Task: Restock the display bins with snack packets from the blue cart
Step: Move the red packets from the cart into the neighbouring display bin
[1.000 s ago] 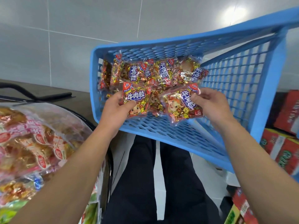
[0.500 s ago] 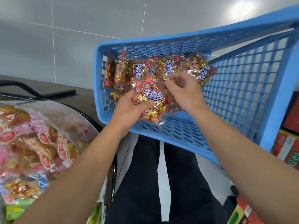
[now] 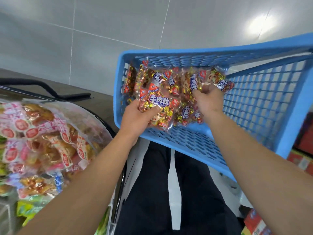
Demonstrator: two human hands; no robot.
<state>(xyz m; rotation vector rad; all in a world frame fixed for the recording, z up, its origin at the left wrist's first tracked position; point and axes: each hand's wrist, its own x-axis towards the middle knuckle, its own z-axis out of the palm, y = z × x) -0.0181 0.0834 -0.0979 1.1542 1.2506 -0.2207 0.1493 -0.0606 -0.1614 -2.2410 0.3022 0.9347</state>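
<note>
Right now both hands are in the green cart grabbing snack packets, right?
Not quite. The cart is blue, not green, as the head view shows. The rest holds: the left hand grips a snack packet and the right hand digs into the packets inside it.

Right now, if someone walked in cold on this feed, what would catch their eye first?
The blue cart fills the upper right, with a heap of shiny red-and-gold snack packets against its far wall. The left hand grips one packet at the front of the heap, while the right hand digs into the packets behind it. At lower left sits a display bin piled with pink-and-white wrapped snacks.
</note>
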